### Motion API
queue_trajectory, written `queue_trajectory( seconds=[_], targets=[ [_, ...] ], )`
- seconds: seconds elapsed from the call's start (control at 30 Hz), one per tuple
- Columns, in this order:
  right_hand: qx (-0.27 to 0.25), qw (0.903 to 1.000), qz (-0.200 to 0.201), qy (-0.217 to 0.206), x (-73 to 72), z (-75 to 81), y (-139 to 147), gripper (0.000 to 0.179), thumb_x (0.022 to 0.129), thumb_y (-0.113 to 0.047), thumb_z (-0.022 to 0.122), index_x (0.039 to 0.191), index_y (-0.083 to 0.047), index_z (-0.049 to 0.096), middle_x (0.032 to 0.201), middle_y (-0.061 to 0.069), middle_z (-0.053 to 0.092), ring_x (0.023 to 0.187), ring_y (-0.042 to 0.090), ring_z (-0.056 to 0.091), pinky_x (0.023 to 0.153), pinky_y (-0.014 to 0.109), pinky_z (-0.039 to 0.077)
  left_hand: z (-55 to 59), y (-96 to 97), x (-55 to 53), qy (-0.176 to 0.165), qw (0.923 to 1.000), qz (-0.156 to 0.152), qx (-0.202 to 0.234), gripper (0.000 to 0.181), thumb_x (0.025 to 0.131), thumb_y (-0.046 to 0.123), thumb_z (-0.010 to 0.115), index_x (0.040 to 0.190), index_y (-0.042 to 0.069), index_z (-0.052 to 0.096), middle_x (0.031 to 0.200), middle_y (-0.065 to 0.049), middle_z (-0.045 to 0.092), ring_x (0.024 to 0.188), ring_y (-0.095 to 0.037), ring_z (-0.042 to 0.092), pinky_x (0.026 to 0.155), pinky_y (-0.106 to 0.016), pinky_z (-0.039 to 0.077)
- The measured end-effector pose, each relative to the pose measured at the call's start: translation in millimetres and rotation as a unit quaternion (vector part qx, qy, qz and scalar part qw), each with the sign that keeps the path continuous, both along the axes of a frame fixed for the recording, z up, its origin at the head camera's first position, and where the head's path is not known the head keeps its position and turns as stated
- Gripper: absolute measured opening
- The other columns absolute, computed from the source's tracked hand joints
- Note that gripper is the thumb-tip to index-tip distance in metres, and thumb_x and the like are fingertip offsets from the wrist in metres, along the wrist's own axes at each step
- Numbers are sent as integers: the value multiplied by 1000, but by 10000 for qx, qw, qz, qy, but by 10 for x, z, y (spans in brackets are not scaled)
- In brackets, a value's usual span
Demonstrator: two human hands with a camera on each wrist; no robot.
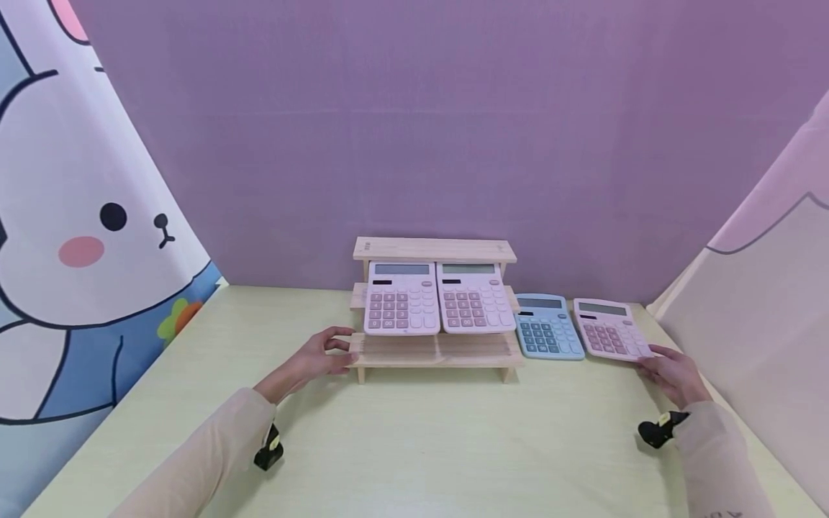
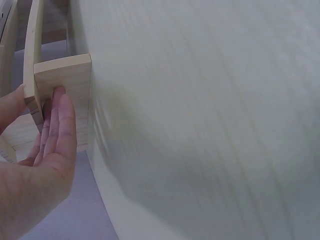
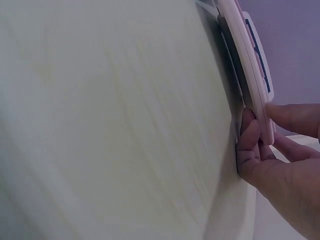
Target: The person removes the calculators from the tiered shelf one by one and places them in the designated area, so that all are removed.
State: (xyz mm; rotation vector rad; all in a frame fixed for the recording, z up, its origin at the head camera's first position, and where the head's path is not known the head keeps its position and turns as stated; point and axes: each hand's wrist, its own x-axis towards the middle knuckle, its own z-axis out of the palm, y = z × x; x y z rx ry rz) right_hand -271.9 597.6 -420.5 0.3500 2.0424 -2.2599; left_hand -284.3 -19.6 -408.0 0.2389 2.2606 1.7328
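Observation:
A stepped wooden rack (image 1: 435, 351) stands on the table, and two pink calculators (image 1: 403, 298) lean side by side on it. My left hand (image 1: 324, 352) holds the left end of its lowest board; in the left wrist view the thumb is on one face of the board (image 2: 33, 60) and the fingers reach behind it. To the right of the rack, a blue calculator (image 1: 549, 327) lies on the table. My right hand (image 1: 676, 374) pinches the lower right corner of another pink calculator (image 1: 610, 329). In the right wrist view, that calculator's near edge (image 3: 250, 75) is raised off the table.
The pale wood-grain table (image 1: 414, 439) spreads in front of the rack. A purple cloth wall (image 1: 427, 129) rises behind it. A cartoon-printed cloth (image 1: 78, 216) hangs at the left, and a pink and white one (image 1: 777, 288) at the right.

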Motion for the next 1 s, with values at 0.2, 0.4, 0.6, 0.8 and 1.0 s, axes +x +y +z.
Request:
queue_trajectory(
  seconds=[0.2,0.4,0.6,0.8,1.0],
  targets=[
    [524,9986,58,47,-28,5,-46,77,84,8,52,137,17,-4,74,-12,58,69,1,59,66,17,53,-6,-6,-5,-6,10000,-30,-26,62,85,10,63,136,-1,30,120,-25,48,91,-19,61,85,-38,55],
    [940,9956,4,52,-84,-25,-52,76,85,6,50,138,16,-4,73,-17,56,68,-2,57,64,16,52,-18,-8,-16,2,10000,-38,1,61,85,9,63,136,0,30,120,-26,48,90,-19,61,85,-38,55],
    [1104,9938,-136,7,-125,-54,-37,73,86,5,49,138,16,-2,71,-18,56,66,-2,55,60,17,51,-22,-4,-31,11,10000,-20,-29,61,85,9,63,136,0,31,121,-26,48,90,-19,61,85,-38,55],
    [877,9956,-203,262,-207,-176,68,75,82,4,59,139,13,12,71,-14,57,64,1,56,57,18,50,-33,-2,-47,-12,10000,23,-41,60,85,8,63,135,0,32,120,-25,48,89,-19,61,84,-38,55],
    [1239,9914,-398,90,-186,-157,31,82,80,2,63,139,15,6,73,-16,53,65,1,55,58,18,51,-35,5,-45,-6,10000,33,-28,60,85,8,63,135,0,32,119,-25,48,89,-18,61,84,-38,55]
  ],
)
